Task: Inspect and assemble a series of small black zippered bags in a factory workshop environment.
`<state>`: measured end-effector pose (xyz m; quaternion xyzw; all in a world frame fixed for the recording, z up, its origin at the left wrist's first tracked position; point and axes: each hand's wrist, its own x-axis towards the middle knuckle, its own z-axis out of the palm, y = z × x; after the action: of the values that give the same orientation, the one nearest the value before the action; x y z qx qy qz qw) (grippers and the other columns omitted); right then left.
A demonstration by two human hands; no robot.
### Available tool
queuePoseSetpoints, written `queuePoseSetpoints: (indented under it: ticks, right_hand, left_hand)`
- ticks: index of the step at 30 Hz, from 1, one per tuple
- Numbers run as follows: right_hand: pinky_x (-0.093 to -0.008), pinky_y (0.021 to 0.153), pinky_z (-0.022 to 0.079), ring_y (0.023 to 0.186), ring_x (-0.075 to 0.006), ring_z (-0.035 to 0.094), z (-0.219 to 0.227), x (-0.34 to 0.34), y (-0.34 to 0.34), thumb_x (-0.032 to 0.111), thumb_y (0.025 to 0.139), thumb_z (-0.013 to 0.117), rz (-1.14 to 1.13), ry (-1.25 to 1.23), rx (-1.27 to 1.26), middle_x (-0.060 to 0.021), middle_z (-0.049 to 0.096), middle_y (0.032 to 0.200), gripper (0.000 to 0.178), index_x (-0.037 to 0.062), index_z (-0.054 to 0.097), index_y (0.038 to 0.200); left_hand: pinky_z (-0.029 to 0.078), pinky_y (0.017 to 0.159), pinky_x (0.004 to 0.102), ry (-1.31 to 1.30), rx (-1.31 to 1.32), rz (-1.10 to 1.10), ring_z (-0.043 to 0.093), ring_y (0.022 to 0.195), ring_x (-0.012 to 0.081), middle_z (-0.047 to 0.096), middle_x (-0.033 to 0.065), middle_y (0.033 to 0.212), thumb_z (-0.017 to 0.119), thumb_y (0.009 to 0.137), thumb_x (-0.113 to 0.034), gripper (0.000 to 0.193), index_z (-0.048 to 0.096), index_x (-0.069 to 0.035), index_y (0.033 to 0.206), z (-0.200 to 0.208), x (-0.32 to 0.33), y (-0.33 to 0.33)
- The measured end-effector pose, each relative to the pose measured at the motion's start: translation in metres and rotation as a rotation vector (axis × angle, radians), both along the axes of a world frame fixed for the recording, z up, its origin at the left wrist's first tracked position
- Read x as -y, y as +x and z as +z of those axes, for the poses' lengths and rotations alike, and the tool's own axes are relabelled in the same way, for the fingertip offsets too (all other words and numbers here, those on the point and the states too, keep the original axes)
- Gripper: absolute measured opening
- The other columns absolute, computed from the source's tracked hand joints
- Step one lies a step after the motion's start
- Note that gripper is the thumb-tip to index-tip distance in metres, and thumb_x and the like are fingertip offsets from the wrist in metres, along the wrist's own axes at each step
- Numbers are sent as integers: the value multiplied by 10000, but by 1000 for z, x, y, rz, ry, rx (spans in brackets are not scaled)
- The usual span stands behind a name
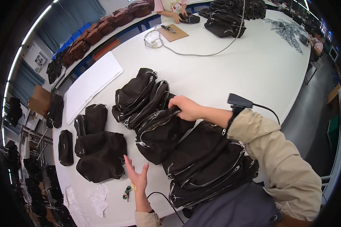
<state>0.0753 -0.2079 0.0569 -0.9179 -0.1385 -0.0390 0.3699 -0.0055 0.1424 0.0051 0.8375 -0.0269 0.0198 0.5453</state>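
My right hand (186, 107) is closed on the upper edge of a dark zippered bag (155, 136), which leans at the middle of a row of similar bags. Beyond it, more dark bags (136, 90) with silver zippers lie pressed together. Nearest to me, another group of dark bags (212, 162) is stacked on its side against the table's front edge. My left hand (137, 176) is open, fingers spread, with nothing in it. It is just right of a small pile of dark bags (101, 162). The far side of the bag in my right hand is hidden.
The white table (235, 72) holds white sheets (94, 83), small white tags (99, 200), a green-handled tool (126, 193), a brown board (174, 33) and a grey cable (208, 55). A co-worker (174, 11) handles a dark bag across the table. Silvery strips (290, 32) lie at far right.
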Motion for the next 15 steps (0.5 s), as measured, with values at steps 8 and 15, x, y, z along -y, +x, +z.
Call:
queuePoseSetpoints:
  ticks: [8,15]
  right_hand:
    - [-383,768,500,1005,-287,536,20,68,-142,-33,671,633,39,-211,34,-68,553,1001,336,114,544,960]
    - [-370,729,535,1077,-272,570,-8,65,-165,-65,598,620,-17,-234,371,-56,543,994,350,112,545,891]
  left_hand:
    - [394,953,322,31,35,-525,485,885,144,516,96,1209,872,632,-272,1217,93,-82,1547,24,56,16]
    - [442,788,275,-16,-56,-436,488,876,167,569,106,1193,847,609,-175,824,494,-31,1340,43,69,31]
